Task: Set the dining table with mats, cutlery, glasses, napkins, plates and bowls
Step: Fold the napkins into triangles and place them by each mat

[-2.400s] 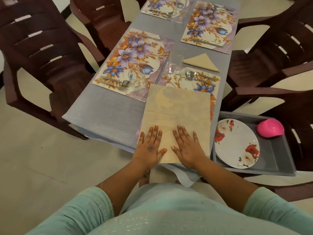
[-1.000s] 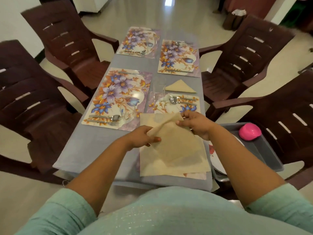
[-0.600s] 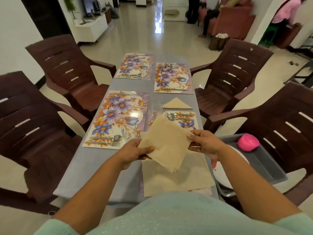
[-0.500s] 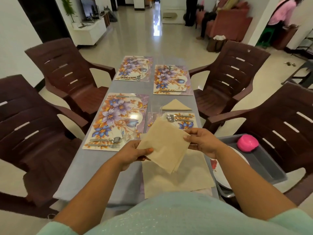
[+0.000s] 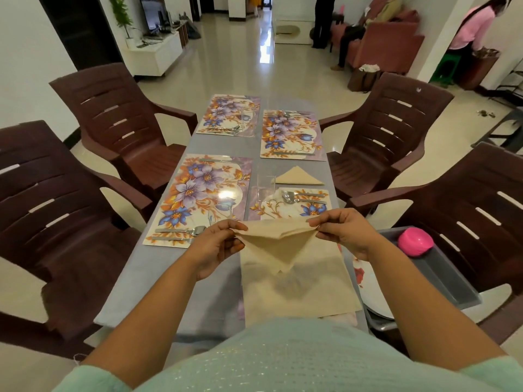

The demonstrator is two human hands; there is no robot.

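I count four floral mats [image 5: 205,198] on the counter [image 5: 158,281], four brown chairs [image 5: 121,120], three beige napkins [image 5: 276,246], and one pink bowl [image 5: 415,241] at three o'clock.

near right mat [image 5: 288,208]: mostly under napkins | plate [image 5: 370,290]: part-hidden by right arm

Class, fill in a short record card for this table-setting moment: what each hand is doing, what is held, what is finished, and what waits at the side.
left hand: pinches one corner of the beige triangular folded napkin
right hand: pinches the opposite corner
napkin position: held above flat beige napkins
finished: folded beige napkin beside clear glass
side: grey tray holding pink bowl, floral plates
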